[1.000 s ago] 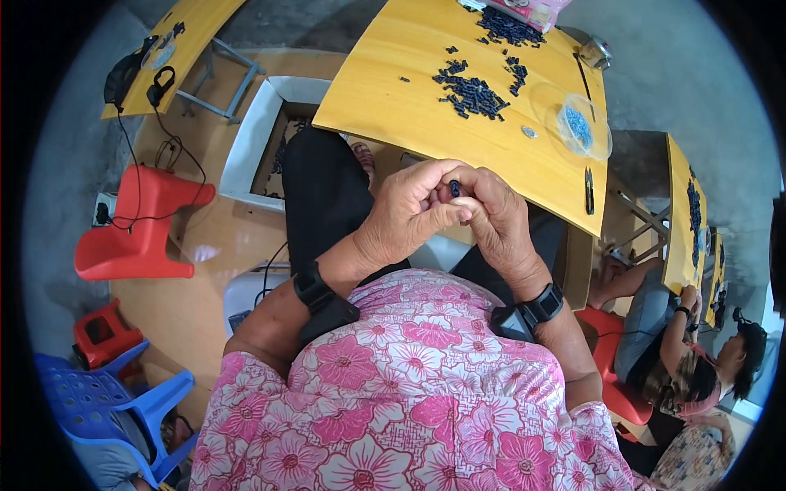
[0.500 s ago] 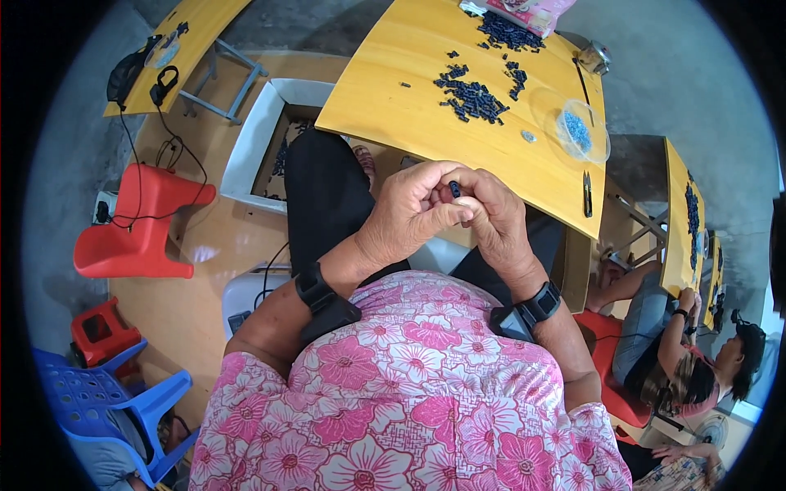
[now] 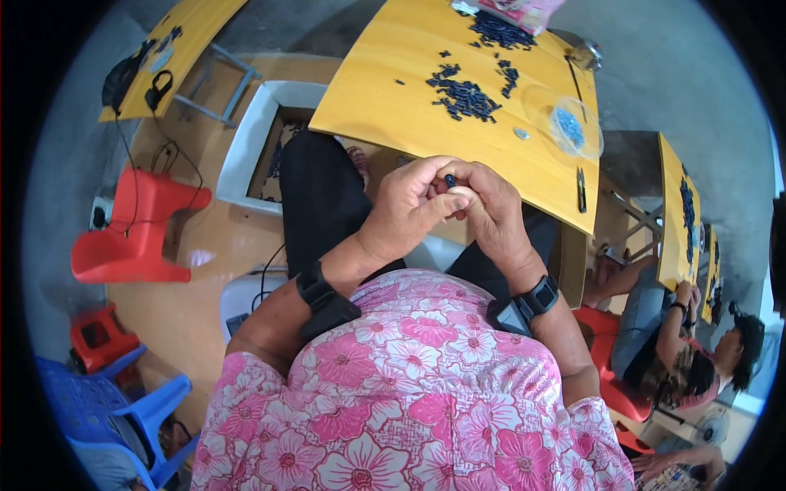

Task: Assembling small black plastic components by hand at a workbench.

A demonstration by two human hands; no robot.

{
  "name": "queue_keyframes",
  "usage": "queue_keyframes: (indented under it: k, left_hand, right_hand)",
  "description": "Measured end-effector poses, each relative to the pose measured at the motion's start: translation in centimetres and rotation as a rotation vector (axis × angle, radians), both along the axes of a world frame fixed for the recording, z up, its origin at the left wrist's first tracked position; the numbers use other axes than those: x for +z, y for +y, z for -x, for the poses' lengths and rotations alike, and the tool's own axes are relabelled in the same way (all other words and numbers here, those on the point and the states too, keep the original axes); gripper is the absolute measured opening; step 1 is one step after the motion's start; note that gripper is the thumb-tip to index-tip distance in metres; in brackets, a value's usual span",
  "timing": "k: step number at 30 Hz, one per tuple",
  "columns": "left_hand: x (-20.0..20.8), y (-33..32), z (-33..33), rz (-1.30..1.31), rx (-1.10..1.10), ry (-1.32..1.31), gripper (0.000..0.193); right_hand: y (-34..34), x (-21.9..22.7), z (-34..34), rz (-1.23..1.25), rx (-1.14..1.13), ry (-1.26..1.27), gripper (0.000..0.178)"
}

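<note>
Above my lap, just off the near edge of the yellow table (image 3: 368,106), my two hands meet. Between their fingertips is a small black cylindrical part (image 3: 450,179), partly covered by fingers and thumbs. My left hand (image 3: 407,204) is closed, its thumb pressed toward the part. My right hand (image 3: 494,209) is closed on the same part from the other side. A pile of similar small black parts (image 3: 465,100) lies on the table beyond my hands. To its right, a clear round tub (image 3: 568,129) holds tiny blue pieces, and a small pale item (image 3: 521,133) lies beside it.
Black tweezers (image 3: 581,190) lie near the table's right edge. Farther back are another black pile (image 3: 501,31), a pink bag (image 3: 524,12) and a metal container (image 3: 586,56). A white-rimmed box (image 3: 246,155) stands on the floor at left, near a red stool (image 3: 135,237). Another person (image 3: 679,344) sits at right.
My view has shifted slightly, so the table and its contents appear a little to the left. Both hands stay together, and the black part is slightly more covered by my fingers.
</note>
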State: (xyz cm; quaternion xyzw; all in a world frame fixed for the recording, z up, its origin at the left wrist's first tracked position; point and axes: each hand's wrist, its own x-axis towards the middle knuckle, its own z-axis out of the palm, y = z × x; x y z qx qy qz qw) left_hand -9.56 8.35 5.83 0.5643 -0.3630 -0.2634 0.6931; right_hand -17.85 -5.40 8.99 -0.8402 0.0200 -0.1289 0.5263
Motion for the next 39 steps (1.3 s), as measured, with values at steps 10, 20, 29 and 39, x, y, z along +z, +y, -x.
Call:
queue_keyframes:
  k: [10, 20, 29, 39]
  left_hand:
    - [-2.2, 2.1, -2.9, -0.162, 0.084, -0.035, 0.040]
    - [-3.9, 3.5, -2.9, -0.234, 0.138, 0.052, 0.031]
    - [-4.7, 2.9, -2.5, -0.272, 0.100, 0.070, 0.029]
    - [-4.0, 1.9, -4.8, -0.274, 0.081, 0.101, 0.029]
  right_hand:
    - [-10.3, 3.5, 6.3, -0.190, -0.544, -0.173, 0.022]
    - [-17.1, -7.0, 19.7, -0.028, -1.081, -0.073, 0.023]
    - [-17.6, -13.3, 21.2, -0.153, -1.192, -0.012, 0.023]
    - [-9.3, -5.7, 4.0, 0.125, -0.558, -0.001, 0.010]
